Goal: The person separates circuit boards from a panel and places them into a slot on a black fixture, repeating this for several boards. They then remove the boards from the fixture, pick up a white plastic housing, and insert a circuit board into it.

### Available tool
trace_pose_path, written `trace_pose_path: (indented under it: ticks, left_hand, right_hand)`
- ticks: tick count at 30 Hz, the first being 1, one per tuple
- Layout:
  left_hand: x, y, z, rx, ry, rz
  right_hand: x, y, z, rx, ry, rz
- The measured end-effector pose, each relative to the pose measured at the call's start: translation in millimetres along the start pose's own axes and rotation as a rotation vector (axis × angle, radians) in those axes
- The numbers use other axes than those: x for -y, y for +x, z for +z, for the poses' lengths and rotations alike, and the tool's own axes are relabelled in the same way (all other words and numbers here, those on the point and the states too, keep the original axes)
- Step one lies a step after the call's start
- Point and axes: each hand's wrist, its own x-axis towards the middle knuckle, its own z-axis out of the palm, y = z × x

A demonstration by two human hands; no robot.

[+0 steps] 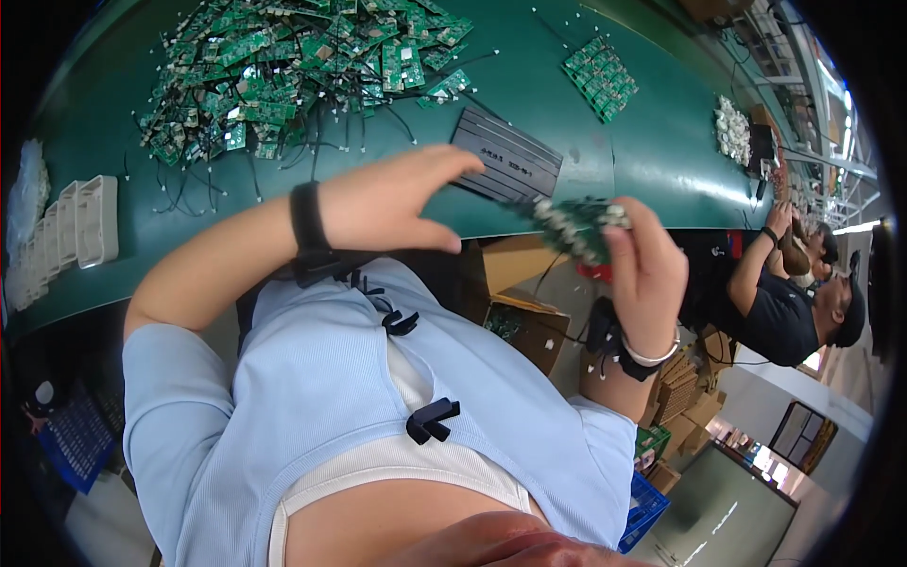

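Observation:
My right hand (649, 274) pinches a green circuit board panel (572, 222) by its right end, just past the table's near edge. The panel is blurred, and small pale parts line it. My left hand (402, 200) is open with nothing in it, its thumb and fingers apart, a short way left of the panel. Beyond both hands a black slotted plate (510, 156) lies on the green table (397, 146). A large heap of small green circuit boards (293, 66) with black wires covers the table's far left.
Another green board panel (602, 79) lies at the far right, and a pile of small white parts (732, 130) lies beyond it. White plastic trays (94, 219) stand at the left end. An open cardboard box (515, 269) is below the table's edge. A person (789, 307) sits at the right.

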Motion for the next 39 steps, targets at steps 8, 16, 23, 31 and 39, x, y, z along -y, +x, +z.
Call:
trace_pose_path:
  ticks: [8, 16, 23, 31, 39]
  left_hand:
    - [2.1, -0.6, 2.8, -0.008, 0.673, 0.041]
    - [9.8, -4.5, 8.7, -0.037, 0.798, 0.058]
    - [8.8, -5.4, 15.8, 0.023, 0.828, 0.007]
    - [10.1, -2.6, 22.4, -0.005, 0.964, 0.086]
    - [1.4, 6.9, -1.5, 0.076, 0.686, 0.003]
  right_hand:
    - [-11.1, 16.4, 15.5, -0.024, -0.363, -0.110]
    - [-5.0, 34.0, 27.7, 0.043, -0.375, -0.256]
    - [3.4, 51.5, 46.0, 0.006, -0.321, -0.283]
    - [-37.7, 110.1, 55.3, 0.014, -0.300, -0.414]
    - [-149.4, 174.3, 70.3, 0.262, 0.169, -0.121]
